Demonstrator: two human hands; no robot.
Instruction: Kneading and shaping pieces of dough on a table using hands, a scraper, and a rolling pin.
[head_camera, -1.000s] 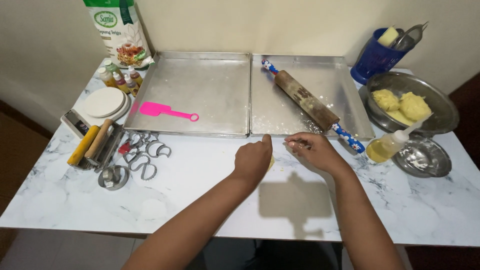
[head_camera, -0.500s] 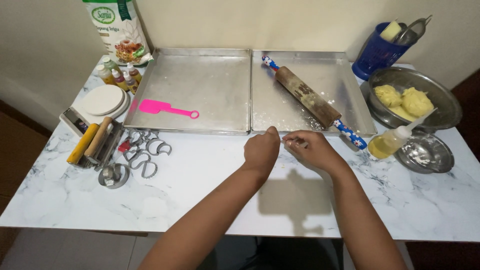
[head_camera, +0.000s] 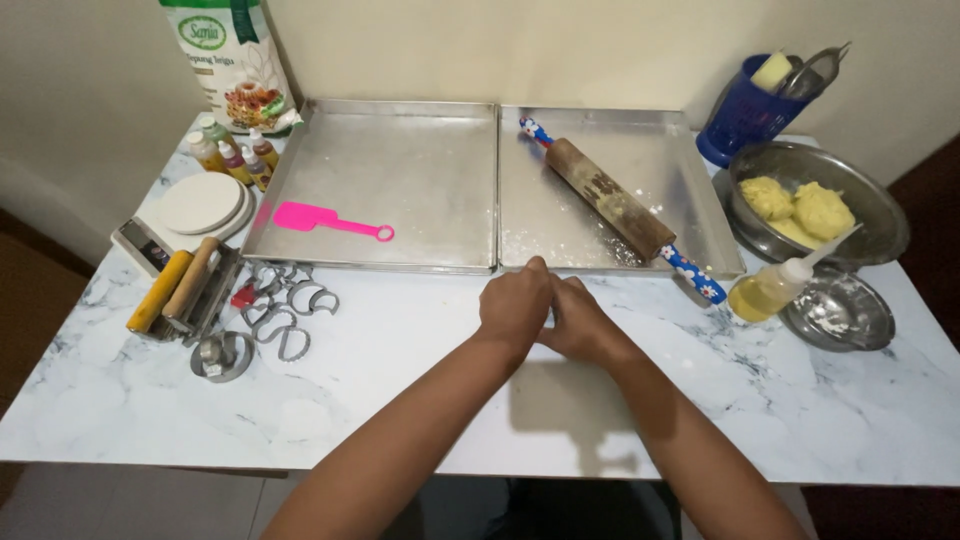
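Note:
My left hand (head_camera: 514, 303) and my right hand (head_camera: 578, 322) are pressed together on the marble table (head_camera: 400, 400), just in front of the two metal baking trays. The left hand's curled fingers cover the right hand's fingertips. Whatever lies between them is hidden. Beyond the hands, a wooden rolling pin (head_camera: 610, 205) with blue flowered handles lies diagonally in the right tray (head_camera: 690, 150). A pink spatula (head_camera: 325, 220) lies in the left tray (head_camera: 400, 150).
At the right are a metal bowl of yellow dough (head_camera: 800, 205), a squeeze bottle of oil (head_camera: 775, 290), a small metal dish (head_camera: 838, 312) and a blue utensil cup (head_camera: 745, 115). On the left sit metal cookie cutters (head_camera: 285, 315), a scale (head_camera: 165, 230), small colouring bottles (head_camera: 230, 155) and a flour bag (head_camera: 225, 60).
My two hands have come together from slightly apart, the left closing over the right's fingers. They also shifted a little toward the trays.

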